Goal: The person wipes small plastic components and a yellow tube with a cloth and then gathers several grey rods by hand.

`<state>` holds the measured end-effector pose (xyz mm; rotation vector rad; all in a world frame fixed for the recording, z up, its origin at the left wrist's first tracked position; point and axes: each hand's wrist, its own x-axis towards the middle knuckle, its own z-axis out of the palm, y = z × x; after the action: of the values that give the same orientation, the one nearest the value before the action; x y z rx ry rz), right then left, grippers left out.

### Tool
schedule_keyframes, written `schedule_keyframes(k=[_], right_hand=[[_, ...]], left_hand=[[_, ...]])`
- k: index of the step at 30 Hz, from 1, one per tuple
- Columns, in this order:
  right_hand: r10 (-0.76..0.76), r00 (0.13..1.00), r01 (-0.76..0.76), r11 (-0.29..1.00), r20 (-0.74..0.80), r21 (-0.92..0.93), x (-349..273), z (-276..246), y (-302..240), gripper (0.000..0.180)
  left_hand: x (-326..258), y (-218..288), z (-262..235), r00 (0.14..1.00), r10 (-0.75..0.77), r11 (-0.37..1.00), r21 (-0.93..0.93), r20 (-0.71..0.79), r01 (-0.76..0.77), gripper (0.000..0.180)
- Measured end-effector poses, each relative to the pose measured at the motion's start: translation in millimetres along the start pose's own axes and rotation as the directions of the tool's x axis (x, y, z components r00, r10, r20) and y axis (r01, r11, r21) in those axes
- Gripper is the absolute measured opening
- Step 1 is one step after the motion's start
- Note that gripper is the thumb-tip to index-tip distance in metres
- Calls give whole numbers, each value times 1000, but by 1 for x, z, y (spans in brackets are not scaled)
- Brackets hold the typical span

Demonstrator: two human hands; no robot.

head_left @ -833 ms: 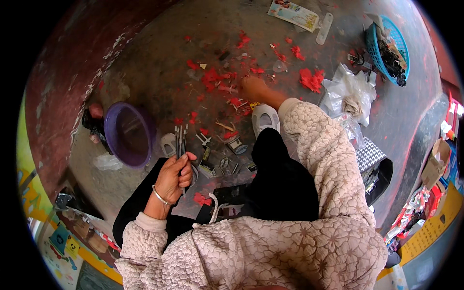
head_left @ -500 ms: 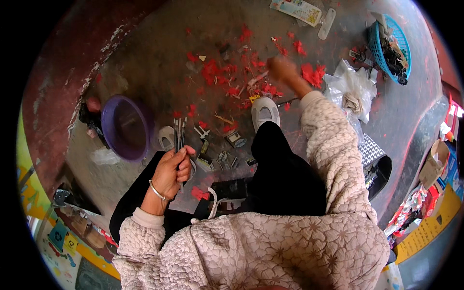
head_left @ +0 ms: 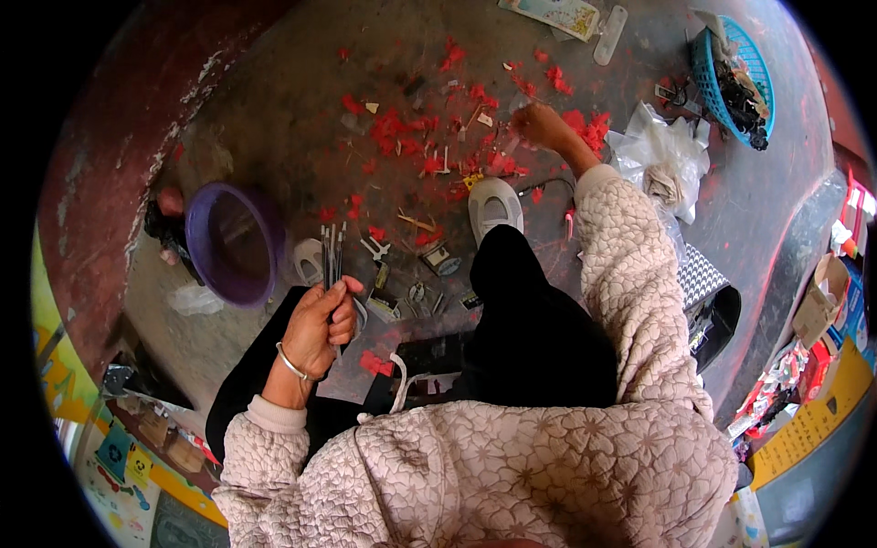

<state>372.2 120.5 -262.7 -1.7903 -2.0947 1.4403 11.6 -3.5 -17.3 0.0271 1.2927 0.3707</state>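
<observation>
My left hand [head_left: 315, 331], a pale bangle at its wrist, is closed around a bundle of thin dark sticks [head_left: 332, 256]. Their pale tips point up and away from me. Out ahead on the right, my right hand [head_left: 543, 126] is low over the littered floor, fingers pinched together. Something pale and blurred shows at its fingertips, too indistinct to name. Around that hand lie red scraps [head_left: 391, 132]. A small yellow piece [head_left: 472, 180] sits by my shoe [head_left: 496, 210].
A purple basin [head_left: 235, 245] stands at the left. On the right are a blue basket [head_left: 767, 87] of rubbish, a crumpled clear plastic bag [head_left: 671, 151] and a patterned box [head_left: 703, 274]. Small metal and plastic parts [head_left: 441, 259] lie between my feet.
My right hand has slowed from a blur and stays low over the scraps. The pale, stick-like thing near its fingers no longer shows there. My left hand keeps its hold on the sticks.
</observation>
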Motion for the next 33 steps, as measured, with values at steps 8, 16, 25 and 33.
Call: schedule_keyframes(k=[8, 16, 25, 33], right_hand=[[180, 981, -130, 888, -73, 442, -2, -23, -12, 16], [-174, 894, -22, 903, -412, -429, 22, 41, -4, 18], [409, 887, -112, 643, -215, 758, -47, -46, 29, 18], [-59, 980, -84, 743, 190, 663, -58, -17, -60, 17]], left_hand=[[0, -2, -4, 1000, 6, 1000, -30, -5, -7, 20], [1, -3, -3, 1000, -12, 1000, -19, 25, 13, 20], [2, -3, -1, 1000, -6, 1000, -17, 5, 6, 20], [7, -12, -14, 986, 137, 990, -17, -93, -139, 19]])
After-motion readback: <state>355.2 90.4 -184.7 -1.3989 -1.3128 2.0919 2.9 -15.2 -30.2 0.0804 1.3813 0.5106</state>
